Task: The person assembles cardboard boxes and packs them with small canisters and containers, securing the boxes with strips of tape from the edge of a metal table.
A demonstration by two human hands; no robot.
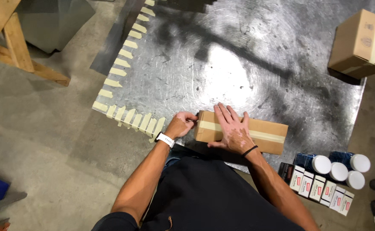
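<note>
A long brown cardboard box (262, 134) lies on the metal table (238, 55) near its front edge, with a strip of tan tape along its top. My right hand (233, 130) rests flat on the box's top, fingers spread over the tape. My left hand (181, 124), with a white watch on the wrist, pinches at the box's left end where the tape runs over the edge.
Several cut strips of tan tape (129, 117) hang along the table's left and front edges. A taped cardboard box (360, 42) sits at the far right. Dark bottles with white caps (333, 164) and small cartons (320, 188) stand at the front right. A wooden frame (12, 42) stands at the left.
</note>
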